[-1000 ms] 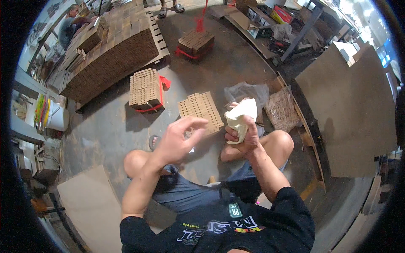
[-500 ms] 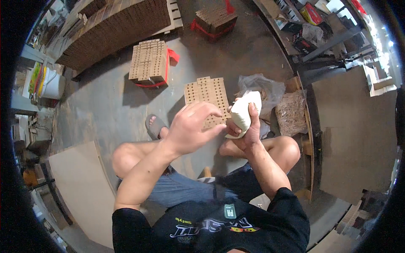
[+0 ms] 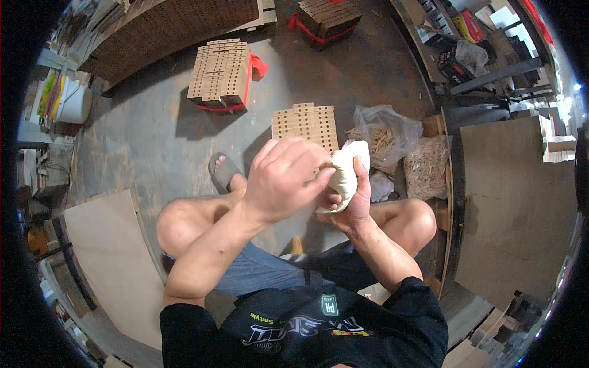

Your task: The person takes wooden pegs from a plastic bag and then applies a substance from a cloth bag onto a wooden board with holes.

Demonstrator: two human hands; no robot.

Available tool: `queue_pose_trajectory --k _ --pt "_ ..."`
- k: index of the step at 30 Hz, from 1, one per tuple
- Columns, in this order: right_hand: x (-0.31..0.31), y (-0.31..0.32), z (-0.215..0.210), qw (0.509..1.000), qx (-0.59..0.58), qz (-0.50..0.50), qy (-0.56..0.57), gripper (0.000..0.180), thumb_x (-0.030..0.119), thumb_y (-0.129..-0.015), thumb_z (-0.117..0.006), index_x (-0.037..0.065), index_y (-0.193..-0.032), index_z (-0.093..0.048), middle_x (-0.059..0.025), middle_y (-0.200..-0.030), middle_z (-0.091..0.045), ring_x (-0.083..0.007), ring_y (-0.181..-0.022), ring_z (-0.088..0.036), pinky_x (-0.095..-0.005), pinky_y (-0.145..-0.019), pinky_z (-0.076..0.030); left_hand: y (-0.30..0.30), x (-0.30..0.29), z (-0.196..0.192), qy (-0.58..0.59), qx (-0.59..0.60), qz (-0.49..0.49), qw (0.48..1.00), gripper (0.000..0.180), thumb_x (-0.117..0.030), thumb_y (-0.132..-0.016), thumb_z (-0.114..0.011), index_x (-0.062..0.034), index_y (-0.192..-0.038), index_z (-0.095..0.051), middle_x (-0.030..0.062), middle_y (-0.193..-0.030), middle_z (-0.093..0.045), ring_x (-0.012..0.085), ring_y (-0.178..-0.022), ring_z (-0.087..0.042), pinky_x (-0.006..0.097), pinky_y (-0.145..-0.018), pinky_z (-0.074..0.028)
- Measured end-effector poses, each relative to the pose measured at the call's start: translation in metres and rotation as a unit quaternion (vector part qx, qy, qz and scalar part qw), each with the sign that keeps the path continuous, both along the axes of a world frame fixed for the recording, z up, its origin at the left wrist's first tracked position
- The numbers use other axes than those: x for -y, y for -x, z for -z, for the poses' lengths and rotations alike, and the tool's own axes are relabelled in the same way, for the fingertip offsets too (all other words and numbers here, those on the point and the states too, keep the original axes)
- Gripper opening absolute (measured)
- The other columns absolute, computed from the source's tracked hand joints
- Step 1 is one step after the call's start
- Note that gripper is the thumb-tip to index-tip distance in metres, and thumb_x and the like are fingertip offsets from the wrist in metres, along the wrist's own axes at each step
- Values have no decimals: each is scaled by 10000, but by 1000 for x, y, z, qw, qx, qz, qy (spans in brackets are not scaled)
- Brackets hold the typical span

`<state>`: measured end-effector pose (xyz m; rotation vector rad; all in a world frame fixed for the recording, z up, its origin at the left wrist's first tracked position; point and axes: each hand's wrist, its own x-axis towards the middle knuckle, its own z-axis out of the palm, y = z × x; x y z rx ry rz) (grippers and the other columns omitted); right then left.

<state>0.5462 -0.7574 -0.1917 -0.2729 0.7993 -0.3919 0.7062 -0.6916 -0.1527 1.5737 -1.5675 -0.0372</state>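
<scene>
My right hand [image 3: 353,205] grips a white squeezable bottle or pouch [image 3: 346,172], held upright in front of my knees. My left hand [image 3: 285,178] is cupped over the front of it, fingers curled against its side and touching my right hand. Just beyond both hands, on the floor, lies a wooden board drilled with rows of holes [image 3: 305,124]. What the left fingers pinch is hidden.
A clear bag of wooden dowels [image 3: 383,135] and a heap of dowels [image 3: 426,167] lie to the right. A stack of drilled boards with a red strap [image 3: 221,76] stands further off. Large flat panels [image 3: 515,202] right, another [image 3: 107,245] left. A white bucket [image 3: 72,101] sits far left.
My left hand has come across from open air onto the white bottle and now covers its front. The view has tipped down, so the boards sit higher in the picture.
</scene>
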Motion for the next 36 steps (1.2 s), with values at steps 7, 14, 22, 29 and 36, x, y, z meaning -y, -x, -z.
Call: queue_pose_trajectory --k 7,14,22,29,36 --pt "-2 0 3 1000 -2 -5 30 569 713 -914 -458 168 -951 -621 47 -597 -470 -73 -459 -378 -221 -413 -305 0 -1 1 25 69 -23 997 158 -139 -750 -766 -115 -884 -687 23 -859 -703 216 -827 -672 354 -758 -499" --pt "0 -6 -4 996 -53 45 49 569 665 -932 -482 117 -984 -628 28 -625 -503 -84 -477 -384 -241 -437 -314 -4 -3 -1 14 85 -18 996 121 -132 -759 -745 -118 -853 -669 19 -843 -697 217 -808 -670 358 -757 -500" --pt "3 -3 2 994 -22 65 84 502 582 -960 -509 98 -1036 -616 15 -710 -572 -84 -489 -404 -246 -443 -322 -17 -1 -9 29 81 -54 995 120 -120 -793 -720 -127 -896 -660 17 -858 -681 217 -797 -662 357 -729 -496" --pt "5 -2 5 990 -15 76 122 472 560 -964 -518 104 -1042 -610 4 -736 -597 -91 -503 -437 -257 -453 -348 -7 -3 -5 -20 5 11 1000 183 -111 -785 -754 -115 -953 -681 50 -963 -715 237 -884 -677 357 -767 -504" --pt "1 0 11 988 -42 60 134 490 581 -946 -537 104 -1029 -615 -3 -746 -603 -98 -520 -452 -259 -480 -369 -9 0 -1 18 87 -10 996 200 -106 -749 -768 -116 -928 -678 33 -932 -709 230 -855 -675 367 -761 -512"
